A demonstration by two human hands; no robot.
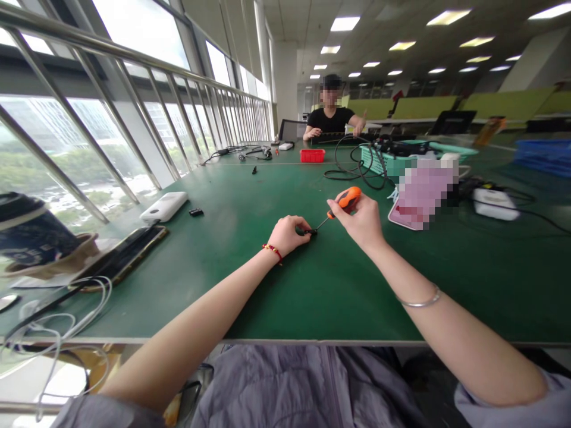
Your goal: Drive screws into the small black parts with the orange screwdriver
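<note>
My right hand (pixel 362 223) is closed around the orange and black handle of a screwdriver (pixel 349 198), tilted so its thin shaft points down and left. The screwdriver's tip meets a small black part (pixel 311 231) on the green table (pixel 267 297). Thumb and fingers of my left hand (pixel 288 236) pinch that part and hold it at the tabletop. Its exact kind is too small to make out, and my fingers partly cover it.
Left of my hands lie a small black piece (pixel 196 212), a white power bank (pixel 164 207) and a dark phone (pixel 129 255). Ahead are a red tray (pixel 312 156) and a teal basket (pixel 375 160) with cables. A pink phone (pixel 419 196) lies right. Another person (pixel 332 119) sits opposite.
</note>
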